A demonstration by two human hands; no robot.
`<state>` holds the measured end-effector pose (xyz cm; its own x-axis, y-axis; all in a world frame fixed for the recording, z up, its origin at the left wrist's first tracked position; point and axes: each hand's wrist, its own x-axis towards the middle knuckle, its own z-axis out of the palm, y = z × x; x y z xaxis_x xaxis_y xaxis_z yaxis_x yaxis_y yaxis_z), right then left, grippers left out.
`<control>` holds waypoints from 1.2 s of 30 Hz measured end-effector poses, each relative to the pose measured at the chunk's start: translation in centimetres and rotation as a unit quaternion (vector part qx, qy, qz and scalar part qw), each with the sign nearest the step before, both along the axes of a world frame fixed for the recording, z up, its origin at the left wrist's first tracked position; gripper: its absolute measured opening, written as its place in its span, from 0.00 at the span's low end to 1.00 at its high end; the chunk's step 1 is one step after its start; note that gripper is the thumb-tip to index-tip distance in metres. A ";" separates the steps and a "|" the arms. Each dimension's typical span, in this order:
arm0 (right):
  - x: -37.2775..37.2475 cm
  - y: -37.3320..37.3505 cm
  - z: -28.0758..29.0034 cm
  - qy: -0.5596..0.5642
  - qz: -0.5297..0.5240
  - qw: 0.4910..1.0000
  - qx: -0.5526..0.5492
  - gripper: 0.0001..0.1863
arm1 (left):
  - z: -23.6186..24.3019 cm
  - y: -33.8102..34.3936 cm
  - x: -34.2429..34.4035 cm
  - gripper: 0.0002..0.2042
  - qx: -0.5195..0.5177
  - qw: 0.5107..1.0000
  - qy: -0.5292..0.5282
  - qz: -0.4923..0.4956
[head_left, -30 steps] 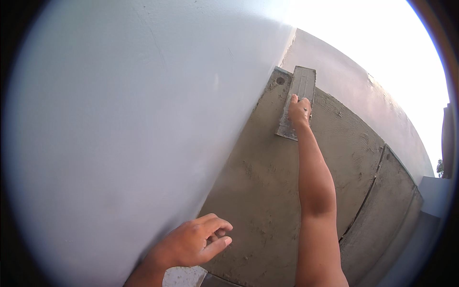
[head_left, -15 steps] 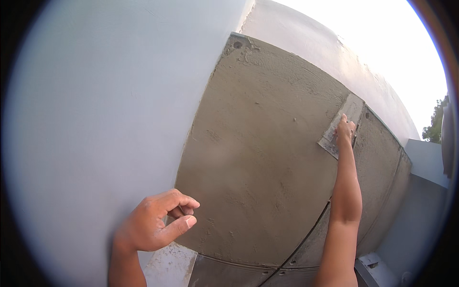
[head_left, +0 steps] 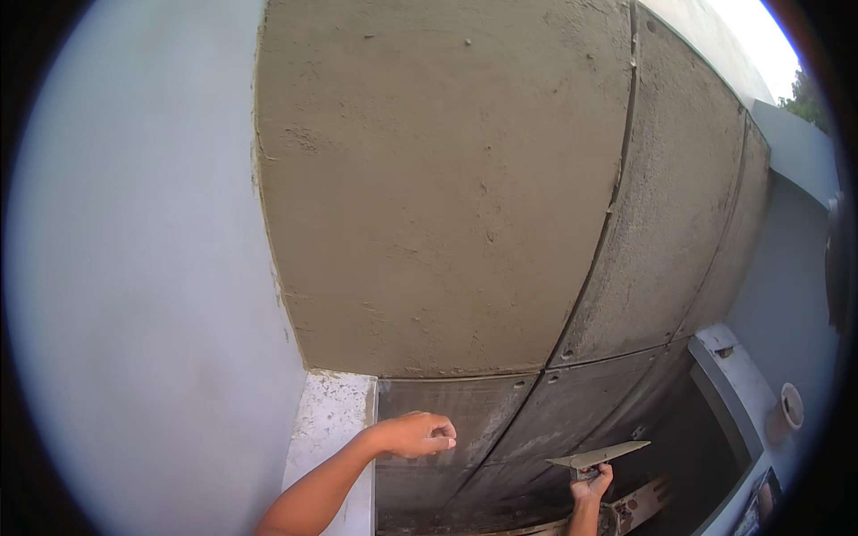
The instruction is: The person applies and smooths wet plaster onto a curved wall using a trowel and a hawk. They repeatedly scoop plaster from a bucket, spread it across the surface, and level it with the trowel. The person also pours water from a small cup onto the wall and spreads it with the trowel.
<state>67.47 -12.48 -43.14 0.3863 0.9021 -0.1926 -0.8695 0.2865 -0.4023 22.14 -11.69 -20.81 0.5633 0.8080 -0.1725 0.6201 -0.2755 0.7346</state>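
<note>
Where the grey plaster (head_left: 447, 188) ends at its lower edge, left hand (head_left: 416, 435) out in front of the dark panel (head_left: 465, 429), fingers curled loosely inward, gripping nothing, just off the surface. Right hand (head_left: 592, 487) low near the bottom edge, fist closed around the handle of a trowel (head_left: 599, 458), flat blade level and above the knuckles, edge-on to the camera, pointing right. Hands well apart, left higher than right. Trowel held clear of the wall, in front of the dark lower panels. Above both, a broad rough coat of plaster split by thin dark grooves (head_left: 617, 196) into panels. Left of it, smooth pale wall (head_left: 143, 268), with a speckled white strip (head_left: 331, 420) below the plaster corner, beside the left forearm. At far right, a pale ledge (head_left: 742, 375) carrying a small round cup (head_left: 791, 406).
</note>
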 end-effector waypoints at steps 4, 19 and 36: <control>-3.8 -5.6 -5.5 0.080 0.148 0.981 -0.093 0.25 | -11.3 0.5 6.5 0.22 -0.239 0.967 0.017 -0.088; -9.1 -6.8 -7.9 0.096 0.331 0.938 -0.024 0.23 | -22.9 -3.5 19.5 0.22 -0.683 0.571 -0.430 0.153; 29.9 -19.2 -46.5 -0.496 0.131 0.496 -0.700 0.17 | -40.1 2.0 36.1 0.21 -0.637 0.736 -0.021 0.229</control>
<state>97.36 -31.63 -89.60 0.8224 0.1967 -0.5337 0.0230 -0.9490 -0.3144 58.28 -9.74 -60.89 0.3086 0.1129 -0.9445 0.4040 0.8834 0.2376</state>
